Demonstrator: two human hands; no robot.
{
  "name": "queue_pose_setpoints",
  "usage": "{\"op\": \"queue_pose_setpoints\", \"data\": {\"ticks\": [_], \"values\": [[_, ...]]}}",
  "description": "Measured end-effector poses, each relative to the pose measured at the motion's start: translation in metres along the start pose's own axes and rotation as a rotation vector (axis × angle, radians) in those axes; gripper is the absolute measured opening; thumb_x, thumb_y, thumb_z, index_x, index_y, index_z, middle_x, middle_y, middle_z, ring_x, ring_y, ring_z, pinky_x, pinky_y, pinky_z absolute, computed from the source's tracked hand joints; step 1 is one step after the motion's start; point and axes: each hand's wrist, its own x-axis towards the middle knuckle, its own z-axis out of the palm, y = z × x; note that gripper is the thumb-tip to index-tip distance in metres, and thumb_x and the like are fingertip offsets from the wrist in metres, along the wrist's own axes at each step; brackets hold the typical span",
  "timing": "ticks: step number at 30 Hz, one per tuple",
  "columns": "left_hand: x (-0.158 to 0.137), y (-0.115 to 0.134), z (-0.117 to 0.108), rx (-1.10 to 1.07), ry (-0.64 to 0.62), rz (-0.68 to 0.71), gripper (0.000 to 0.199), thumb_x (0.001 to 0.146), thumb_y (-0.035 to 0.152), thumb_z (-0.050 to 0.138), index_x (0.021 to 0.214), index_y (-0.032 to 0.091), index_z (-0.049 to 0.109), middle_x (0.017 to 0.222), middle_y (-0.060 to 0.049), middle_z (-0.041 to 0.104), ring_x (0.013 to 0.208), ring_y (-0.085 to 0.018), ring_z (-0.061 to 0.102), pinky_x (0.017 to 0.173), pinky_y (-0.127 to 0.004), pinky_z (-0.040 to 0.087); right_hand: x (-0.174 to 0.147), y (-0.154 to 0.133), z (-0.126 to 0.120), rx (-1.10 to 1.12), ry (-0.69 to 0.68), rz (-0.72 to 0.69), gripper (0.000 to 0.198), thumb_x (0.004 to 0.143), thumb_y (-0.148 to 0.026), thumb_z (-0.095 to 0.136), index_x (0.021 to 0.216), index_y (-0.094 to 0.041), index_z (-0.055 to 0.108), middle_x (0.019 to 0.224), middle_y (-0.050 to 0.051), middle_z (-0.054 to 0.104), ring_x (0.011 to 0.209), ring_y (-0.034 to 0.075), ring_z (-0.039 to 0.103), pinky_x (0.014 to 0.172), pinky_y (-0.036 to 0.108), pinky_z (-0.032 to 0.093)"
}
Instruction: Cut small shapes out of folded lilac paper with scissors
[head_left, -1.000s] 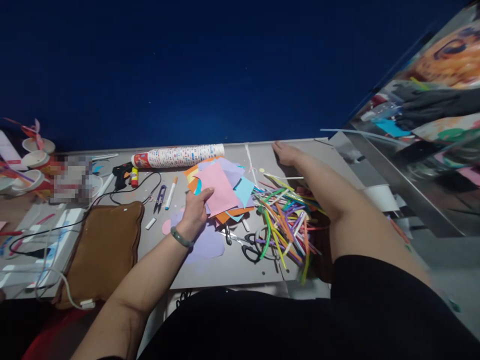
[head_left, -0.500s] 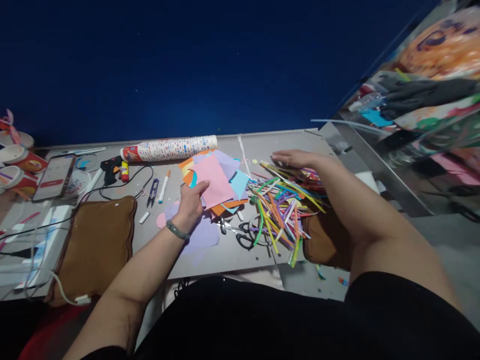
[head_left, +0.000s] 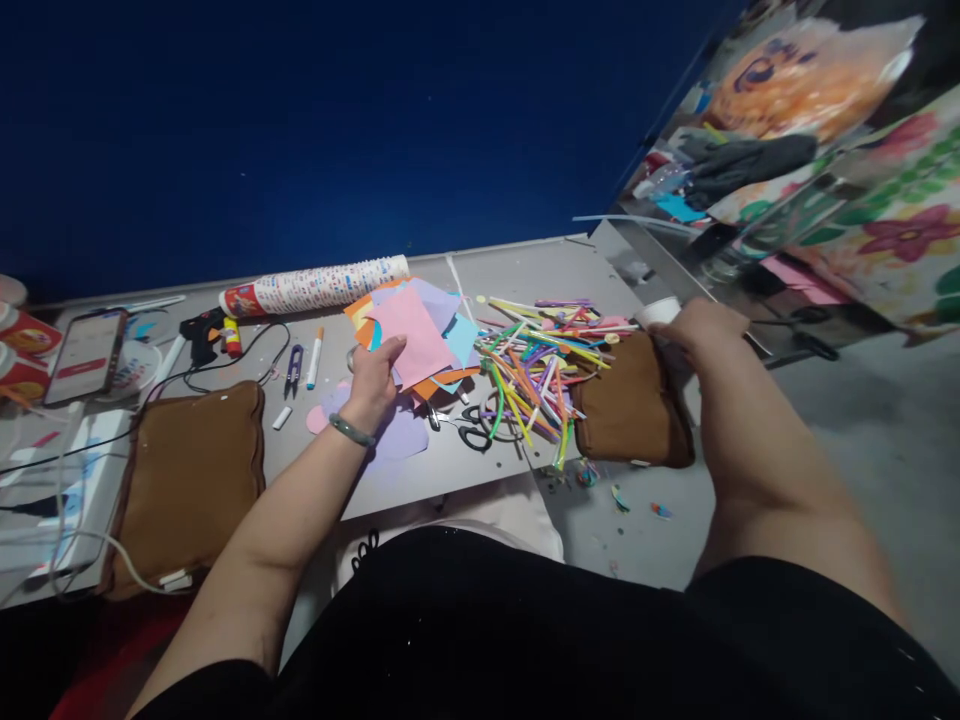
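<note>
My left hand (head_left: 376, 378) is closed on a fanned stack of coloured craft paper (head_left: 409, 335), pink on top, with orange, lilac and blue sheets showing beneath. At the table's right end, my right hand (head_left: 701, 328) is closed around a white paper cup (head_left: 660, 311); part of the grip is hidden. Between my hands lies a heap of colourful thin strips (head_left: 536, 375), partly covering a brown cushion (head_left: 637, 405). Black-handled scissors (head_left: 474, 428) rest just below the paper stack. Lilac paper (head_left: 397, 435) lies flat under my left hand.
A stack of printed paper cups (head_left: 315, 287) lies along the back edge. Leftward are a marker (head_left: 315, 357), thread snips (head_left: 293, 370), a glue gun (head_left: 202, 335), a phone (head_left: 86, 355) and another brown cushion (head_left: 187, 485). Cables cross the left side. A cluttered metal surface stands right.
My right hand has moved right, from above the strips to the white cup, and closed on it. My left hand keeps its hold on the paper. The view has shifted right.
</note>
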Motion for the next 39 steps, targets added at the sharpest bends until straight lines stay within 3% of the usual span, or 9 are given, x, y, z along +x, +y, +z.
{"op": "queue_pose_setpoints", "data": {"ticks": [3, 8, 11, 14, 18, 21, 24, 30, 39], "values": [[-0.003, 0.004, 0.001, -0.004, -0.008, 0.018, 0.035, 0.047, 0.013, 0.088, 0.075, 0.016, 0.068, 0.068, 0.003, 0.074, 0.060, -0.009, 0.066, 0.061, -0.020, 0.058, -0.007, 0.013, 0.012, 0.155, -0.082, 0.143, 0.065, 0.077, -0.037, 0.089, 0.128, -0.001, 0.070, 0.130, 0.039, 0.068, 0.121, 0.040, 0.067, 0.096, 0.052, 0.048], [-0.002, 0.004, 0.000, 0.001, -0.039, 0.007, 0.037, 0.047, 0.013, 0.090, 0.076, 0.016, 0.068, 0.067, 0.004, 0.074, 0.060, -0.009, 0.067, 0.063, -0.021, 0.059, -0.014, 0.014, 0.014, 0.485, 0.164, -0.004, 0.073, 0.081, -0.020, 0.078, 0.147, -0.009, 0.049, 0.146, 0.025, 0.063, 0.124, 0.025, 0.065, 0.101, 0.036, 0.049], [-0.002, -0.002, -0.003, 0.032, -0.053, -0.046, 0.038, 0.045, 0.016, 0.091, 0.075, 0.015, 0.068, 0.067, 0.002, 0.074, 0.061, -0.010, 0.067, 0.063, -0.022, 0.058, -0.009, -0.002, 0.014, 0.792, 0.287, -0.149, 0.077, 0.067, -0.006, 0.076, 0.138, -0.009, 0.046, 0.144, 0.025, 0.063, 0.122, 0.022, 0.065, 0.105, 0.033, 0.048], [-0.003, -0.005, -0.006, 0.066, -0.087, -0.090, 0.040, 0.044, 0.018, 0.092, 0.076, 0.015, 0.068, 0.069, 0.001, 0.075, 0.061, -0.011, 0.067, 0.063, -0.023, 0.056, -0.003, -0.035, 0.013, 0.903, 0.285, -0.209, 0.075, 0.058, -0.009, 0.081, 0.124, -0.014, 0.047, 0.137, 0.022, 0.066, 0.117, 0.023, 0.066, 0.104, 0.035, 0.051], [-0.006, -0.001, -0.006, 0.067, -0.186, -0.141, 0.047, 0.045, 0.019, 0.095, 0.082, 0.018, 0.066, 0.075, 0.002, 0.076, 0.064, -0.012, 0.067, 0.069, -0.027, 0.058, -0.006, -0.087, 0.007, 0.856, 0.327, -0.365, 0.078, 0.053, -0.023, 0.089, 0.120, -0.019, 0.048, 0.130, 0.017, 0.069, 0.112, 0.027, 0.067, 0.103, 0.044, 0.054], [-0.008, 0.004, -0.006, 0.074, -0.261, -0.204, 0.050, 0.047, 0.020, 0.096, 0.087, 0.017, 0.066, 0.081, 0.001, 0.078, 0.070, -0.014, 0.070, 0.074, -0.029, 0.059, -0.013, -0.120, 0.000, 0.720, 0.466, -0.652, 0.091, 0.057, -0.032, 0.088, 0.137, -0.017, 0.046, 0.135, 0.019, 0.067, 0.123, 0.034, 0.065, 0.113, 0.055, 0.048], [-0.010, 0.005, -0.006, 0.072, -0.322, -0.247, 0.056, 0.046, 0.019, 0.096, 0.095, 0.016, 0.069, 0.086, 0.000, 0.079, 0.074, -0.015, 0.071, 0.076, -0.031, 0.059, -0.028, -0.145, -0.010, 0.513, 0.449, -0.883, 0.092, 0.069, -0.038, 0.081, 0.149, -0.013, 0.043, 0.138, 0.023, 0.068, 0.133, 0.042, 0.061, 0.120, 0.063, 0.039], [-0.013, 0.003, -0.006, 0.096, -0.455, -0.343, 0.069, 0.043, 0.023, 0.099, 0.106, 0.016, 0.071, 0.090, -0.003, 0.079, 0.075, -0.017, 0.071, 0.079, -0.035, 0.056, -0.070, -0.186, -0.026, 0.387, 0.232, -0.775, 0.093, 0.089, -0.043, 0.068, 0.166, -0.016, 0.024, 0.174, 0.020, 0.036, 0.157, 0.033, 0.041, 0.130, 0.046, 0.033], [-0.016, 0.003, -0.008, 0.139, -0.627, -0.405, 0.069, 0.046, 0.027, 0.103, 0.106, 0.015, 0.071, 0.093, -0.005, 0.077, 0.081, -0.018, 0.072, 0.082, -0.034, 0.056, -0.086, -0.201, -0.027, 0.398, 0.229, -0.813, 0.094, 0.087, -0.038, 0.068, 0.165, -0.008, 0.024, 0.171, 0.024, 0.040, 0.158, 0.035, 0.040, 0.132, 0.046, 0.030]]}}
